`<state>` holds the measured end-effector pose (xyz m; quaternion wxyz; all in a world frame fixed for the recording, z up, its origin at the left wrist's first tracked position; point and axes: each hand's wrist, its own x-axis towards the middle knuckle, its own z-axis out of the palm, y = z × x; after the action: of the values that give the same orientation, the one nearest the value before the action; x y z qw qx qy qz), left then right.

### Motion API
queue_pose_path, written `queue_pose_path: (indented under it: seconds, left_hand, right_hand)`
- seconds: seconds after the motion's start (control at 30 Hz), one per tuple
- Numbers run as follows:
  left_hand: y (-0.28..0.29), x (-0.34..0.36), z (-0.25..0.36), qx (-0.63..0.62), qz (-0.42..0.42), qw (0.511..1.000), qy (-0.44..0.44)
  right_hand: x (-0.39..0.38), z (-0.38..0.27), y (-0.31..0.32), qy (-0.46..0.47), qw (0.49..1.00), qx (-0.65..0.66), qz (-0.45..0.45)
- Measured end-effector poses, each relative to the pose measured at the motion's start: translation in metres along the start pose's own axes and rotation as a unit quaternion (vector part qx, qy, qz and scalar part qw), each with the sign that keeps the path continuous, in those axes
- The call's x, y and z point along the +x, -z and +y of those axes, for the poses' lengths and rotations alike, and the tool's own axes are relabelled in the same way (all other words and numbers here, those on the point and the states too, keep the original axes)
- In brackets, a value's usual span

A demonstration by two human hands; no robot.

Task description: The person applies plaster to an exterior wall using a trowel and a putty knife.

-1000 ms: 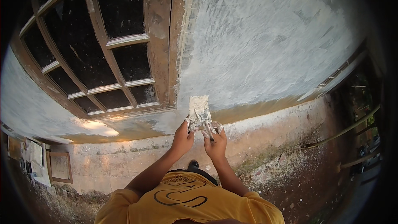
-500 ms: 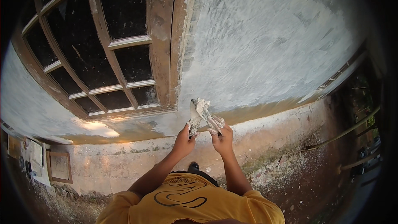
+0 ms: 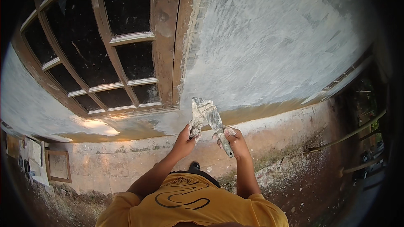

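Note:
My left hand [image 3: 184, 141] is closed around the lower end of a putty-smeared scraper [image 3: 196, 117], whose blade points up toward the wall. In my right hand [image 3: 237, 143] is a putty knife [image 3: 215, 122], gripped by its handle, the handle end sticking out below the fingers. The two blades meet near their upper ends, where whitish putty [image 3: 203, 107] coats them. Putty also streaks the fingers of both hands. Just beyond the tools stands the wall [image 3: 269, 50], covered in patchy grey-white coating.
A wooden window frame [image 3: 166, 38] with dark panes fills the upper left. Below the wall runs a bare ledge [image 3: 139, 159]. A small wooden frame [image 3: 59, 166] leans at the far left. Rubble-strewn ground [image 3: 290, 176] and several branches [image 3: 349, 136] lie to the right.
My right hand has moved slightly right and down and turned its putty knife, so the blade's flat face and the handle end now show. The left hand has barely shifted.

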<state>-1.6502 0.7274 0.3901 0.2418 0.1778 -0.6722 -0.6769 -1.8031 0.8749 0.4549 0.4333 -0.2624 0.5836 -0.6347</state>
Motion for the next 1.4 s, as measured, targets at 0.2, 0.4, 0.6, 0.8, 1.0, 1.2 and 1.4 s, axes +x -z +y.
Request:
queue_pose_path:
  seconds: [0.2, 0.4, 0.6, 0.8, 1.0, 1.2, 1.4]
  left_hand:
    - [-0.005, 0.0, 0.012, -0.039, 0.029, 0.998, 0.037]
    - [-0.012, 0.003, 0.015, -0.011, 0.045, 0.999, -0.022]
    - [-0.018, -0.001, 0.016, 0.041, 0.05, 0.996, -0.066]
    - [-0.012, 0.0, 0.01, 0.131, 0.067, 0.988, -0.052]
    - [-0.008, -0.003, 0.007, 0.165, 0.057, 0.984, -0.015]
    - [-0.011, -0.004, 0.017, 0.134, 0.079, 0.985, -0.069]
    - [-0.017, -0.008, 0.033, 0.045, 0.035, 0.997, -0.052]
  right_hand:
    - [-0.014, 0.004, -0.008, 0.133, 0.958, -0.234, 0.094]
    - [-0.014, 0.022, -0.036, 0.293, 0.81, -0.464, 0.207]
    - [-0.011, 0.02, -0.039, 0.295, 0.741, -0.541, 0.267]
    - [-0.009, -0.005, -0.046, 0.265, 0.723, -0.589, 0.245]
    - [0.004, 0.004, -0.042, 0.318, 0.744, -0.537, 0.24]
    - [0.027, 0.03, -0.031, 0.395, 0.767, -0.448, 0.234]
    - [0.046, 0.035, -0.032, 0.431, 0.793, -0.361, 0.234]
